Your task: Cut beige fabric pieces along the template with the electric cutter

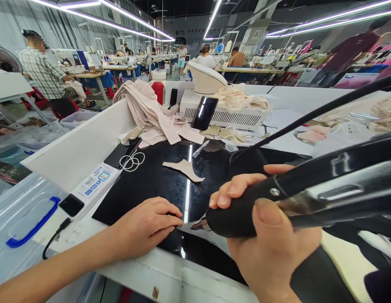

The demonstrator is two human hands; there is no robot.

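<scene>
My right hand (277, 244) is wrapped around a black glue gun (236, 206) with a long metal lever. Its narrow metal nozzle points left, towards my left fingertips. My left hand (151, 223) rests low over the black work surface (145, 185), fingers together. Its fingertips press or pinch the end of a thin pale piece (214, 239) lying under the nozzle. The gun and my right hand hide part of that piece. Beyond my hands, a small beige cut piece (184, 169) lies flat on the black surface.
A phone (205, 112) leans against a white vented machine (227, 115). Beige cut strips (145, 105) are heaped at the back left. A white cable (131, 161), a printed box (97, 183) and a small black device (71, 205) lie at left. A black hose (309, 115) crosses the right side.
</scene>
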